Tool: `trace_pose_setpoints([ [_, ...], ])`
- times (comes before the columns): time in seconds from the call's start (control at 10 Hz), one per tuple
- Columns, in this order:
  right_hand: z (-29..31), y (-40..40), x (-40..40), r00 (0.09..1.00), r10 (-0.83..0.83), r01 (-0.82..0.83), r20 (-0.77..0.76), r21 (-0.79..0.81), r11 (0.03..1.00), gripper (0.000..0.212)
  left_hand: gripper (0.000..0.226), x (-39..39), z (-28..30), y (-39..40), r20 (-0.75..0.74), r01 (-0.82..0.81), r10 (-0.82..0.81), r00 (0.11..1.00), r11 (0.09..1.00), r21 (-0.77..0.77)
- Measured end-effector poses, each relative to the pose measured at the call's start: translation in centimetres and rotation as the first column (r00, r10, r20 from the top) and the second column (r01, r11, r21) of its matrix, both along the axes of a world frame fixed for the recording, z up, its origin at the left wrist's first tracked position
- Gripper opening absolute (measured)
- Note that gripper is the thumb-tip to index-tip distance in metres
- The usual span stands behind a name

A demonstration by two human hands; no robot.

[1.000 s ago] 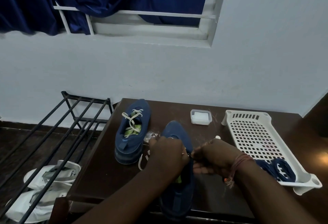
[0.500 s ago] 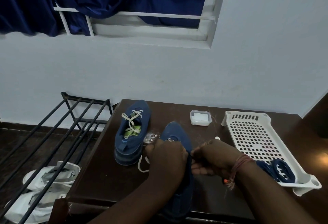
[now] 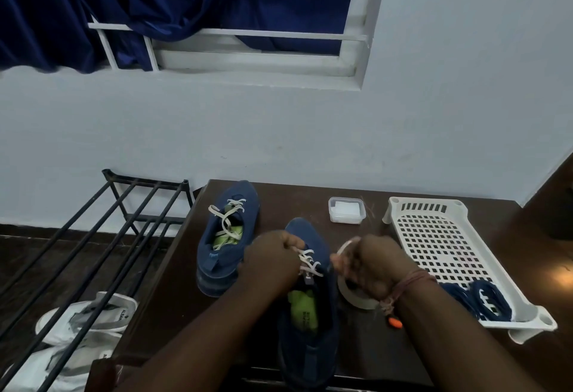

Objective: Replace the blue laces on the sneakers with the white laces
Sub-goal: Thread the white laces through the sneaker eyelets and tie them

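Two blue sneakers sit on the dark wooden table (image 3: 366, 342). The far sneaker (image 3: 228, 236) at the left carries a loose white lace. The near sneaker (image 3: 308, 304) points away from me, and a white lace (image 3: 307, 263) crosses its upper eyelets. My left hand (image 3: 271, 259) pinches that lace at the shoe's left side. My right hand (image 3: 370, 263) grips the lace's other end, which loops out to the right of the shoe. The blue laces (image 3: 479, 297) lie bunched in the near end of a white perforated tray (image 3: 440, 236).
A small clear lidded box (image 3: 345, 210) stands at the table's back. A black metal rack (image 3: 93, 242) stands left of the table, with white sneakers (image 3: 77, 329) on the floor below it. A wall and a barred window with a blue curtain rise behind.
My hands have drawn apart, the right one moving right and pulling the white lace out. The laced eyelets and the green insole, hidden before, now show between them.
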State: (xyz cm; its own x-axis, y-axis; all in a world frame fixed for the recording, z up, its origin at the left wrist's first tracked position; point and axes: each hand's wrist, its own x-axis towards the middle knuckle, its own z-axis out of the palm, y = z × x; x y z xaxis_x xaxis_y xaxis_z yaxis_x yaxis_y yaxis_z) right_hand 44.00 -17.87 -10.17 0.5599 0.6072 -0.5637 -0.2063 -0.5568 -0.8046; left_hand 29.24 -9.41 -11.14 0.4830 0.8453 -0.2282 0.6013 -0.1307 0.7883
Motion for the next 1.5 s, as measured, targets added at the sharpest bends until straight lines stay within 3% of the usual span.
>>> trace_pose_setpoints([
  [0.1, 1.2, 0.2, 1.2, 0.865, -0.34, 0.223, 0.368, 0.325, 0.919, 0.012, 0.027, -0.9, 0.8, 2.0, -0.013, -0.003, 0.003, 1.0, 1.0, -0.002],
  [0.2, 0.6, -1.0, 1.5, 0.741, -0.438, 0.201, 0.509, 0.455, 0.868, 0.008, 0.019, -1.9, 0.6, 3.7, -0.092, 0.066, -0.068, 0.993, 0.997, -0.026],
  [0.3, -0.6, -1.5, 0.8, 0.753, 0.192, -0.245, 0.63, -0.002, 0.969, 0.013, 0.006, -2.2, 0.7, 3.4, -0.253, 0.233, -0.238, 0.938, 0.971, -0.05],
  [0.4, -1.4, -1.6, -0.3, 0.657, 0.519, -0.471, 0.546, -0.241, 0.849, 0.032, 0.012, -1.9, 0.9, 2.7, -0.361, 0.346, -0.347, 0.866, 0.936, -0.071],
  [0.5, -0.8, -1.2, -0.3, 0.807, 0.364, -0.371, 0.466, -0.08, 0.925, 0.025, 0.016, -1.7, 0.7, 2.7, -0.411, 0.359, -0.337, 0.847, 0.933, -0.025],
  [0.6, 1.0, -0.9, 0.6, 0.986, -0.099, 0.143, -0.137, 0.36, 0.922, 0.024, 0.028, -1.7, 0.4, 2.5, -0.483, 0.379, -0.331, 0.81, 0.925, 0.003],
  [0.7, 1.2, -1.3, 2.0, 0.973, -0.176, 0.219, -0.149, 0.363, 0.906, 0.025, 0.034, -1.7, 1.1, 2.0, -0.455, 0.285, -0.269, 0.849, 0.958, -0.035],
  [0.8, -0.3, -1.7, 1.7, 0.84, 0.173, -0.23, 0.514, 0.048, 0.972, 0.021, 0.033, -1.8, 2.5, 1.5, -0.498, 0.445, -0.389, 0.775, 0.895, -0.007],
  [0.9, -1.2, -1.4, 0.7, 0.407, 0.577, -0.554, 0.708, -0.311, 0.772, 0.015, 0.033, -2.0, 1.9, 2.4, -0.323, 0.309, -0.291, 0.901, 0.951, 0.005],
  [1.0, -0.3, -1.1, -0.7, 0.166, 0.735, -0.637, 0.658, -0.498, 0.589, 0.027, 0.042, -2.3, 1.6, 3.1, -0.252, 0.312, -0.308, 0.918, 0.95, -0.026],
  [1.1, -0.4, -1.3, -0.4, 0.324, 0.674, -0.571, 0.663, -0.432, 0.699, 0.035, 0.029, -2.8, 1.6, 3.4, -0.281, 0.331, -0.318, 0.906, 0.943, 0.001],
  [1.2, -0.2, -1.8, -0.1, 0.407, 0.613, -0.473, 0.678, -0.417, 0.776, 0.026, 0.03, -2.8, 1.3, 4.1, -0.369, 0.299, -0.264, 0.891, 0.953, 0.041],
  [1.3, -0.2, -1.6, -0.2, 0.311, 0.598, -0.371, 0.739, -0.485, 0.792, 0.02, 0.029, -3.1, 0.8, 4.5, -0.393, 0.197, -0.148, 0.907, 0.976, 0.088],
  [1.4, -0.4, -1.6, -0.6, 0.419, 0.55, -0.341, 0.723, -0.436, 0.833, 0.016, 0.031, -3.6, 0.3, 4.1, -0.378, 0.162, -0.108, 0.919, 0.98, 0.114],
  [1.5, 0.0, -2.1, -0.6, 0.609, 0.492, -0.384, 0.623, -0.311, 0.869, 0.034, 0.038, -4.7, 1.6, 3.5, -0.311, 0.136, -0.118, 0.943, 0.99, 0.036],
])
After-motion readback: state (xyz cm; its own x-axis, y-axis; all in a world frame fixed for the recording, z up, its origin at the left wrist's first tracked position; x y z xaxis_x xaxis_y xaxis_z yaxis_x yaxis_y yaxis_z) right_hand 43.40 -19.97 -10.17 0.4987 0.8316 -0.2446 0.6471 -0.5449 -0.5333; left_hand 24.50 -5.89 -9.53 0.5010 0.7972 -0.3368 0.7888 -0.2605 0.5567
